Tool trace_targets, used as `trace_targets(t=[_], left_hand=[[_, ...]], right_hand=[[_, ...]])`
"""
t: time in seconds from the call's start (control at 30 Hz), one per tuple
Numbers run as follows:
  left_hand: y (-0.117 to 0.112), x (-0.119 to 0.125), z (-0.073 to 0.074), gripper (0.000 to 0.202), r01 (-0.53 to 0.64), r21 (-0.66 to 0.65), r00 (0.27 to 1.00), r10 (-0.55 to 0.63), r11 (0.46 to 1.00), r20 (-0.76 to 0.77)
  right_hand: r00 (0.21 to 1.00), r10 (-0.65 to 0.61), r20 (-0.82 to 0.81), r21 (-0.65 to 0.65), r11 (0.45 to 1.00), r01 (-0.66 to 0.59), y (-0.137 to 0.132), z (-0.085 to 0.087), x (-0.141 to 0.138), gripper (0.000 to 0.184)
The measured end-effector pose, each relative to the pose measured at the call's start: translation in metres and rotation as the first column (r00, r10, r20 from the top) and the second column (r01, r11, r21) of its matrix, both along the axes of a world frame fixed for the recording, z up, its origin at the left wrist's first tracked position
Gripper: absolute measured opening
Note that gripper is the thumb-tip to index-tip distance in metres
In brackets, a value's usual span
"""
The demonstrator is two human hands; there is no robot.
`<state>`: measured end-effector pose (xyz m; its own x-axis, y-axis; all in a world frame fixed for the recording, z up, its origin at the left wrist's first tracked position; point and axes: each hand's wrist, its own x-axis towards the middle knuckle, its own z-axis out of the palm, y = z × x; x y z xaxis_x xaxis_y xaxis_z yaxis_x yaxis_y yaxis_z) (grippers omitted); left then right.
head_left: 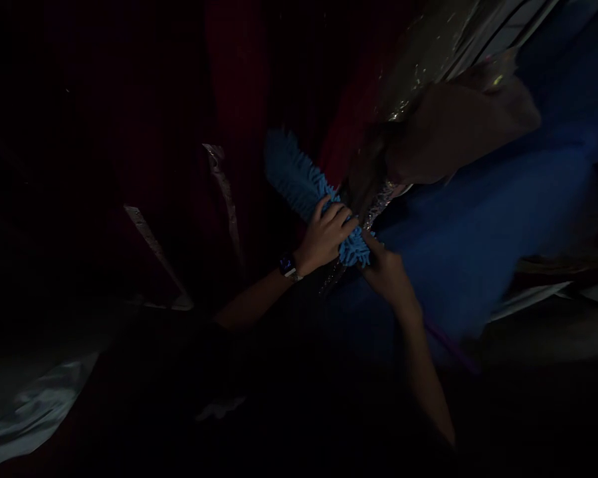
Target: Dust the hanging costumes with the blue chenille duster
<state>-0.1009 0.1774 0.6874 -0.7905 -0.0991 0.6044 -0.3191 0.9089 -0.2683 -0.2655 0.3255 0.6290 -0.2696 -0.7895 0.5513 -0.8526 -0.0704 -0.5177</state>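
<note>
Dark red drapery (239,99) hangs at upper left, while the left hand (323,236) and right hand (386,272) grip a blue chenille duster (299,182) closed at center.

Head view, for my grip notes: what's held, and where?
A blue chenille duster, gripped mid-length by the left hand, the right hand at its lower end.

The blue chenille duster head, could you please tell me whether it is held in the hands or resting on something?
The blue chenille duster head is held: the left hand and right hand both grip its lower end.
</note>
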Motion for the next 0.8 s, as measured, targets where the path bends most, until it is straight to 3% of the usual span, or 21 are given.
trace_targets(t=[0.07,0.1,0.2,0.27,0.3,0.37,0.53,0.6,0.67,0.8], left_hand=[[0.014,-0.003,0.004,0.042,0.000,-0.009,0.999,-0.001,1.000,-0.041],[0.019,-0.008,0.015,0.044,0.000,-0.020,0.997,-0.002,1.000,-0.076],[0.016,-0.031,0.074,0.049,0.038,-0.074,0.986,-0.049,0.997,-0.157],[0.002,-0.044,0.111,0.055,0.089,-0.121,0.989,-0.103,0.989,-0.108],[-0.006,-0.047,0.122,0.055,0.098,-0.141,0.992,-0.108,0.985,-0.066],[-0.017,-0.046,0.124,0.048,0.072,-0.148,0.997,-0.074,0.986,-0.009],[-0.005,-0.034,0.061,0.041,-0.048,-0.034,0.999,0.047,0.998,-0.013],[0.007,-0.042,0.055,0.042,-0.052,-0.019,0.999,0.052,0.998,-0.011],[0.017,-0.058,0.073,0.046,-0.029,-0.050,0.999,0.028,0.998,-0.018],[0.024,-0.095,0.136,0.061,0.092,-0.212,0.995,-0.097,0.973,-0.012]], right_hand=[[0.998,-0.025,-0.053,-0.010,1.000,0.025,0.014,0.009,-0.014,0.085],[0.996,-0.043,-0.077,-0.054,0.998,0.039,0.017,0.018,-0.020,0.084],[0.991,-0.075,-0.111,-0.269,0.962,0.043,0.000,0.055,-0.034,0.086],[0.992,-0.067,-0.109,-0.368,0.930,0.022,-0.021,0.075,-0.038,0.087],[0.993,-0.048,-0.105,-0.382,0.924,0.004,-0.031,0.081,-0.040,0.086],[0.995,0.019,-0.098,-0.339,0.939,-0.051,-0.043,0.081,-0.044,0.085],[0.982,0.174,-0.078,-0.104,0.978,-0.182,-0.022,0.055,-0.060,0.085],[0.985,0.143,-0.094,-0.113,0.982,-0.154,-0.006,0.055,-0.068,0.084],[0.989,0.072,-0.128,-0.186,0.978,-0.096,0.007,0.067,-0.077,0.084],[0.985,-0.046,-0.167,-0.345,0.939,-0.014,0.013,0.093,-0.097,0.091]])
